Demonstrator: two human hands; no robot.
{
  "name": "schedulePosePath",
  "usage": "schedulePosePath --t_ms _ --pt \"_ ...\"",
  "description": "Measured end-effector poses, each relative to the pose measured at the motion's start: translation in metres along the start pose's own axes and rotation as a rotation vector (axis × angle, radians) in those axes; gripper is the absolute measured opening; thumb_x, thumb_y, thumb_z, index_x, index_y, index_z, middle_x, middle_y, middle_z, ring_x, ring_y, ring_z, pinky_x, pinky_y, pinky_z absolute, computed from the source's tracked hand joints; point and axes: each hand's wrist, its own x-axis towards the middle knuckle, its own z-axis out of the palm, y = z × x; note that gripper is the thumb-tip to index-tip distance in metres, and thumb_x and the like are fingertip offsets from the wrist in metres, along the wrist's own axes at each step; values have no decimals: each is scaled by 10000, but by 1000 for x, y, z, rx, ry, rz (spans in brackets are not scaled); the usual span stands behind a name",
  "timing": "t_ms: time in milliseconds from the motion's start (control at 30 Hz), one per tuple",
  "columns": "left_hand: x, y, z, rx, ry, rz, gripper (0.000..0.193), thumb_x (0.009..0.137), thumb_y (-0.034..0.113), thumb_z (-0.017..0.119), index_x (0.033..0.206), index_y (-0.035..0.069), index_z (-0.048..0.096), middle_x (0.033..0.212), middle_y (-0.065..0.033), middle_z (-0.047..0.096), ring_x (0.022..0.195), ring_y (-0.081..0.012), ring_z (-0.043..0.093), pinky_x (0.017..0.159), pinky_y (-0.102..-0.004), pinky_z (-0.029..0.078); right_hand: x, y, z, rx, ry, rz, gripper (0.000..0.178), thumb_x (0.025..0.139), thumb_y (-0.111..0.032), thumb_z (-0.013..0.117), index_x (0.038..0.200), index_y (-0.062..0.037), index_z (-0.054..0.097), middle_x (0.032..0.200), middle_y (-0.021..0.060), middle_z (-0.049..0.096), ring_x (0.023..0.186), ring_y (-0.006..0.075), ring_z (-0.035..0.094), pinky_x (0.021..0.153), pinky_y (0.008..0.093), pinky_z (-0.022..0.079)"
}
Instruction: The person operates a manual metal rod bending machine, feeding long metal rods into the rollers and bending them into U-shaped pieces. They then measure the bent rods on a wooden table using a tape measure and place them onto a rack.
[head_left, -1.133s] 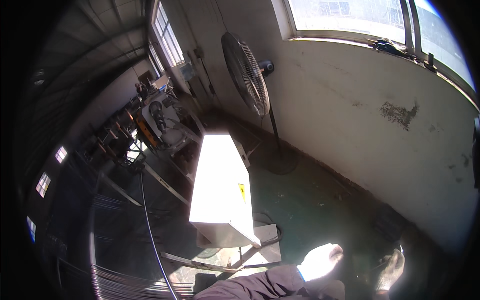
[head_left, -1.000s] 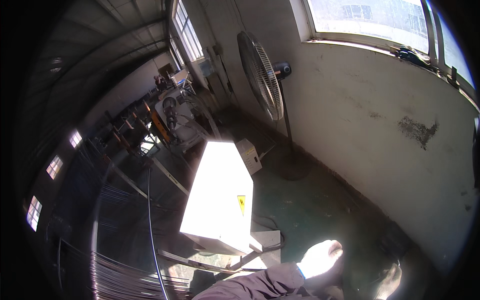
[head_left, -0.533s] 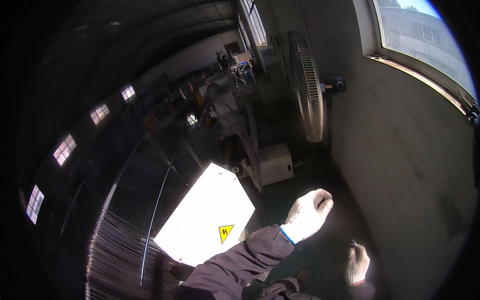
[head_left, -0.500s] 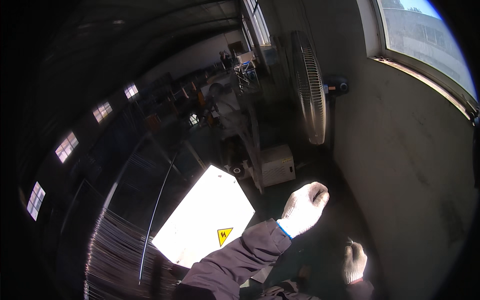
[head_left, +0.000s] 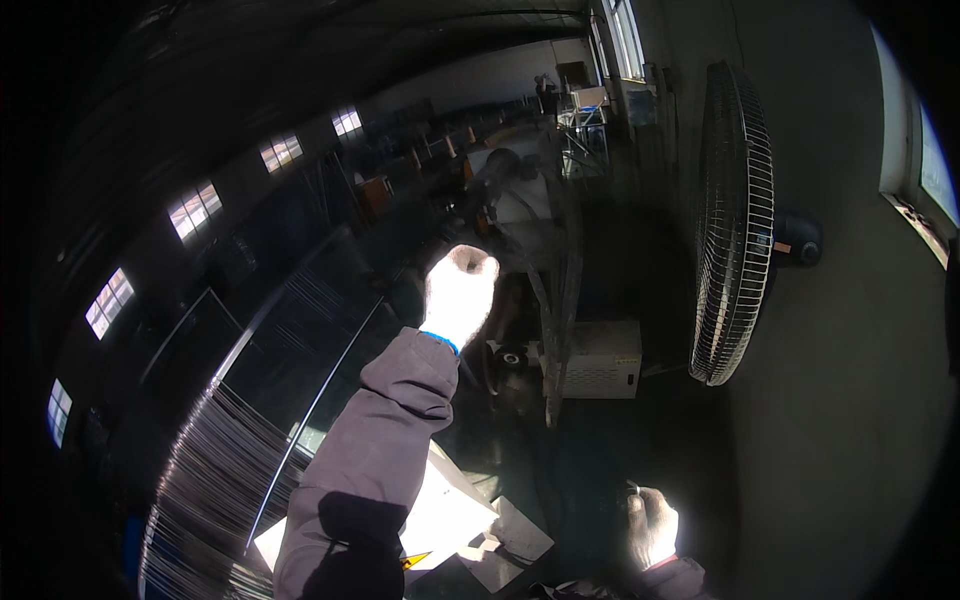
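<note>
My left hand (head_left: 462, 298), in a white knitted glove with a blue cuff edge, is raised at mid-view with its fingers curled closed; whatever they hold, if anything, is hidden. Its grey-sleeved forearm crosses over a brightly lit white metal box (head_left: 445, 510) with a yellow warning triangle (head_left: 414, 561). Lower right, my right hand (head_left: 652, 528), gloved too, is closed in a pinch. A small pale tip sticks up by its fingers, too small to name. Left of my left forearm, a thin metal rod (head_left: 315, 420) slants above a bundle of long metal wires or rods (head_left: 205, 480).
A large caged fan (head_left: 735, 230) stands at right, before the grey wall (head_left: 840, 400). Ahead on the floor is a vented box-shaped machine part (head_left: 603, 362) beside a dark upright frame (head_left: 562, 290). Cluttered benches and a distant person (head_left: 546, 95) are farther back.
My left hand has swung left and farther out, from right of the white box to beyond it. The view has turned left, so the fan and window sit farther right. My right hand stays closed.
</note>
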Motion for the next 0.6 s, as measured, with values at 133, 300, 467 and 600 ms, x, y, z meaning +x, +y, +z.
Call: schedulePosePath --t_ms 133,300,467,600 --pt "66 -43 -8 204 163 55 324 1051 267 798 1189 -26 804 1095 -191 854 1020 -320 817 955 -411 622 92 3 22 90 -156 -92 246 1142 -198 744 1191 35 808 845 148 800 705 250 769 681 369 596" --pt "134 -91 -28 493 134 -26 424 1080 336 790 1254 -51 792 1103 -244 825 1021 -396 808 952 -479 625 203 -10 47 93 -240 -240 251 1140 -200 756 1204 37 810 926 173 832 791 276 805 738 394 616" --pt "177 -130 -34 237 176 -275 481 1138 427 735 1228 -39 811 1034 -202 828 935 -336 803 863 -451 625 282 -31 91 412 -407 -63 178 1133 -134 763 1195 27 808 930 120 825 797 166 764 742 341 600" --pt "216 -189 -62 66 146 -548 495 1125 458 751 1322 6 793 1119 -187 829 952 -331 795 793 -493 626 315 -45 135 439 -385 -121 161 1130 -117 766 1199 25 800 884 103 801 766 141 724 719 337 587"
